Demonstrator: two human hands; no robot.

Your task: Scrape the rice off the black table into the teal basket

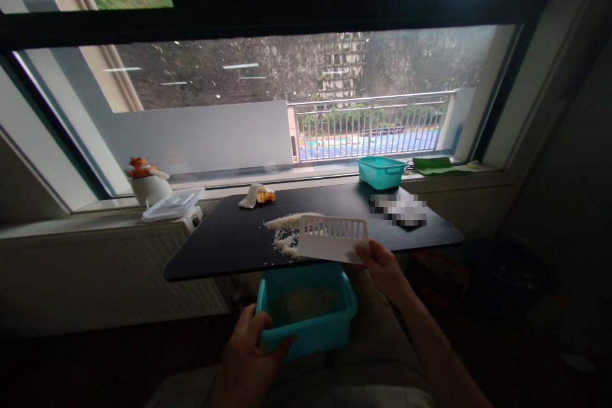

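Observation:
My left hand (251, 350) grips the near left corner of a teal plastic tub (329, 325), held below the front edge of the black table (224, 248). The tub holds a layer of pale grains. My right hand (380, 264) pinches the right end of a white slotted plastic scraper (332, 239), which rests on edge on the table top. The scraper stands just right of a scatter of white rice grains (287, 233) near the table's front edge, above the tub.
A second teal tub (381, 171) stands at the table's back right. A crumpled tissue with something orange (257, 196) lies at the back. On the sill to the left are a white pot (147, 182) and a clear lidded box (173, 204).

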